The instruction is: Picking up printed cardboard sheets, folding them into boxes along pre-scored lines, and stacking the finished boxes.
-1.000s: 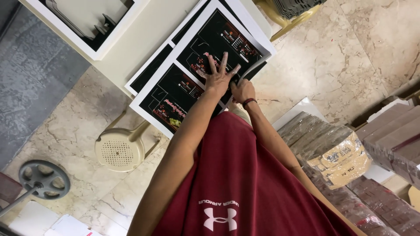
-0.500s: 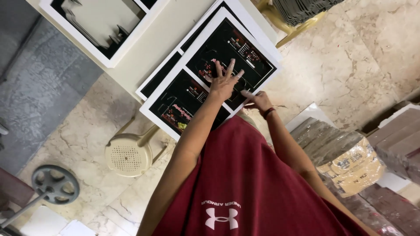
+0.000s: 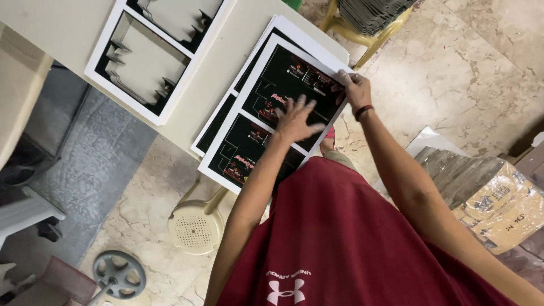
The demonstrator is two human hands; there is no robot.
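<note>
Head view, looking down: a stack of black printed sheets with white borders point(image 3: 266, 122) lies at the edge of a pale table point(image 3: 85, 22). The left hand point(image 3: 294, 119) lies flat on the top sheet, fingers spread, gripping nothing. The right hand point(image 3: 354, 88) pinches that sheet's far corner. Beside the stack sit white die-cut cardboard sheets point(image 3: 153, 51). A cream plastic stool point(image 3: 195, 226) stands on the marble floor point(image 3: 453, 68) below.
</note>
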